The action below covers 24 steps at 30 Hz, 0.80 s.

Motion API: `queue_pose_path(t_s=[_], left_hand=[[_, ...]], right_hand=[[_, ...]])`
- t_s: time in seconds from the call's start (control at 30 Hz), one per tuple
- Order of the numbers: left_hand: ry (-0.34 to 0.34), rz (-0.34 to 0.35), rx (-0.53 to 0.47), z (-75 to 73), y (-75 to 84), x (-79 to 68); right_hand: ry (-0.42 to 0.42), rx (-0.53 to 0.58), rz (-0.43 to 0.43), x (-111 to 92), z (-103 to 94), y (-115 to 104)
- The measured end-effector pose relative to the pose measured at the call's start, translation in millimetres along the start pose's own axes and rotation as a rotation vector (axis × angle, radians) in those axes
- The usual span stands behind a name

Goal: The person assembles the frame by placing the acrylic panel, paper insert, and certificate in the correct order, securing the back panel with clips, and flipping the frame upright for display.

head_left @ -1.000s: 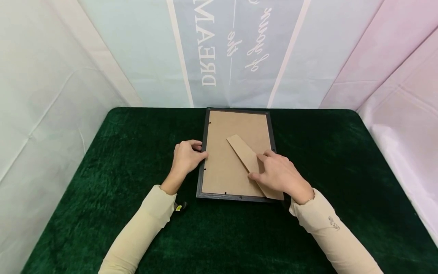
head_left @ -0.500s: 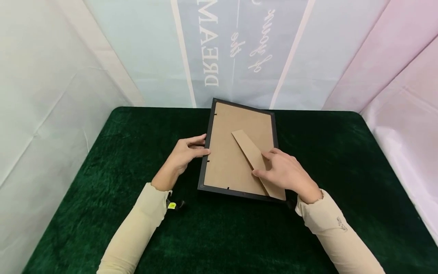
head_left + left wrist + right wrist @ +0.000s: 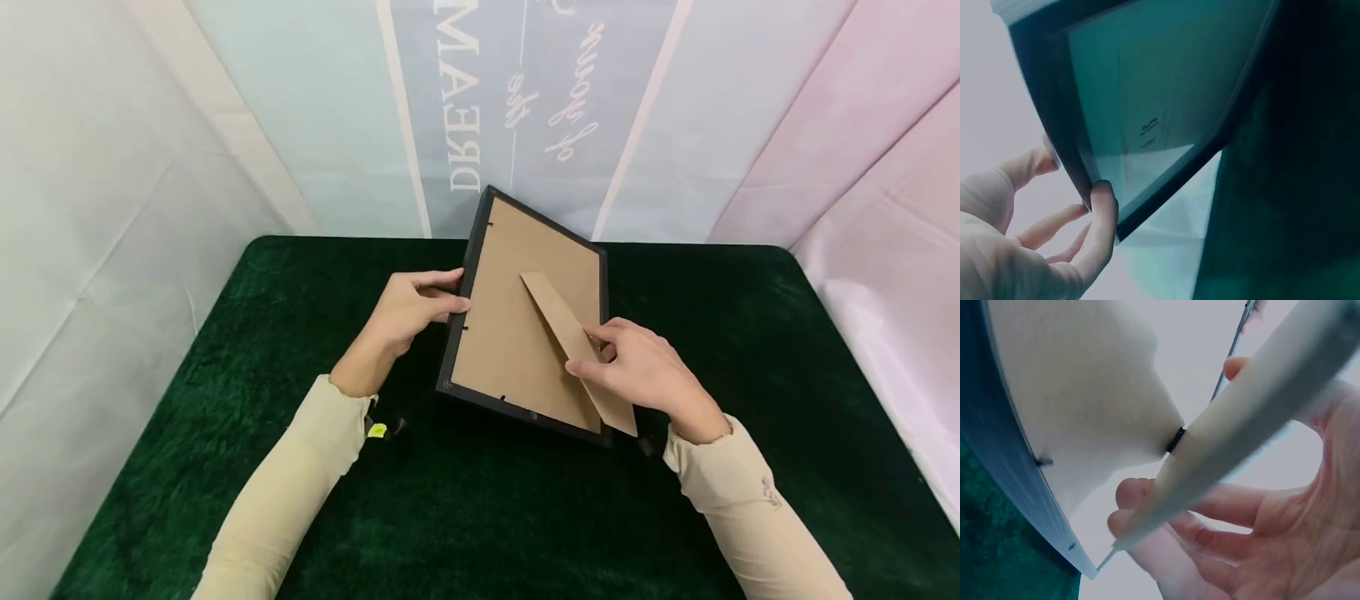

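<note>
A black picture frame (image 3: 491, 350) faces backing side up, tilted, with its left side raised higher than its right. My left hand (image 3: 408, 312) grips the frame's left edge, thumb on the backing side and fingers beneath. In the left wrist view, the glass front (image 3: 1160, 81) shows below, with a fingertip curled at its border. The brown board easel stand (image 3: 573, 337) angles away from the backing. My right hand (image 3: 645, 367) pinches it between thumb and fingers. A dark strip (image 3: 1176, 439) joins stand and backing in the right wrist view.
A dark green velvet cloth (image 3: 480, 517) covers the table. A printed fabric backdrop (image 3: 337, 125) hangs behind the far edge, with pale fabric on both sides. Small dark metal tabs (image 3: 465, 328) stick out along the frame's inner border.
The frame's left side has risen from lying flat, lifted by my left hand. The easel stand now stands farther off the backing, and my right hand has shifted slightly right with it.
</note>
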<state>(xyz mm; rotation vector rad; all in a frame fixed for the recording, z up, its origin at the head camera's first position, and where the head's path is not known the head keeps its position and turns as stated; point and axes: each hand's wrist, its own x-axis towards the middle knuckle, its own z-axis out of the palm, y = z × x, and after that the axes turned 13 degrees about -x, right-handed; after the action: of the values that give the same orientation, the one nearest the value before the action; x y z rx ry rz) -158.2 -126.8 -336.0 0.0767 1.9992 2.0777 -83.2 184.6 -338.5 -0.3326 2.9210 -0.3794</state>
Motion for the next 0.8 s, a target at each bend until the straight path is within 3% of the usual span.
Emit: queue_pose_path(t_s=[0.47, 0.8], left_hand=[[-0.019, 0.134, 0.255, 6.9, 51.0, 4.4], [-0.074, 0.260, 0.420, 19.0, 98.7, 4.4]], right_hand=[[-0.061, 0.215, 0.018, 1, -10.3, 8], [-0.062, 0.425, 0.000, 2, -11.8, 7]])
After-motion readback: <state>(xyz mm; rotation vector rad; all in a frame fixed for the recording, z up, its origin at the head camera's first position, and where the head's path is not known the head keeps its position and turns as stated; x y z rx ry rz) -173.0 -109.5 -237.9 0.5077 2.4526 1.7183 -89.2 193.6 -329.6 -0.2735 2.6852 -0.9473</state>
